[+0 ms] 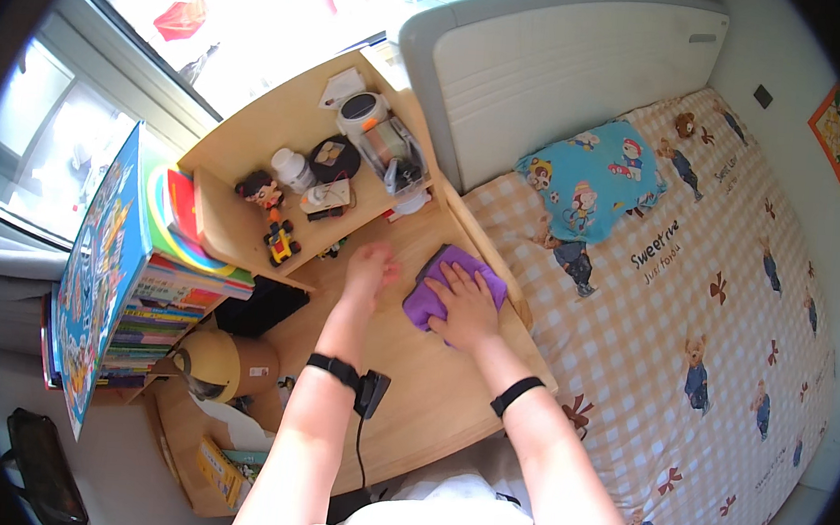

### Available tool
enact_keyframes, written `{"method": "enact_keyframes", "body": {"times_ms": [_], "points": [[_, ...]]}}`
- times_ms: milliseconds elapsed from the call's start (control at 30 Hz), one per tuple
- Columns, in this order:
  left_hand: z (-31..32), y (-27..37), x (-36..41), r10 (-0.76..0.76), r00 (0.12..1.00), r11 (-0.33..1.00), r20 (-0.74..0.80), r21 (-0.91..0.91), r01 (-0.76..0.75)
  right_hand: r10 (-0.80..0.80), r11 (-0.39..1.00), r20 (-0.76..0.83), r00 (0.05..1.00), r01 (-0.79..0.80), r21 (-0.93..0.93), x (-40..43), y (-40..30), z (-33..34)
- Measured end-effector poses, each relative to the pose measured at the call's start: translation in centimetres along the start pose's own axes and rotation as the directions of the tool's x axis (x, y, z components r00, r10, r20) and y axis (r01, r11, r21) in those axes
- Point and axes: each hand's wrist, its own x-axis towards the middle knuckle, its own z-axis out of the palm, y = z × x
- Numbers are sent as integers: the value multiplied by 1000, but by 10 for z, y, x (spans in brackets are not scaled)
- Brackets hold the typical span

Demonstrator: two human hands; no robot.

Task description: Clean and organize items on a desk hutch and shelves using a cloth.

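Observation:
My right hand [467, 307] lies over a folded purple cloth [494, 279] with dark edging, holding it against the wooden desk top [410, 387]. Its fingers are spread across the fabric, near the desk's right edge. To the left, my left hand [372, 270] is above the desk in front of the shelf, its fingers loosely bent and apart with nothing in them. On the shelf [234, 229] stand a doll figure [263, 192], a toy truck [281, 243], a white bottle [293, 170] and a round black object [334, 156].
Books [156, 323] fill the left side, beside a yellow and brown rounded container [234, 366]. A black cable [361, 450] hangs from the device on my left wrist. A bed with a checked sheet [636, 339] and blue pillow [597, 176] adjoins the desk's right edge.

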Motion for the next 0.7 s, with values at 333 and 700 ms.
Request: {"method": "enact_keyframes", "body": {"times_ms": [333,700], "points": [[35,-5,111,-155,944,922,-292,-385,33,-7,996,-15,1000,9,92,6,-4,-1],[23,-4,98,-180,952,969,-249,-212,128,-23,991,-6,1000,23,132,18,0,-3]]}}
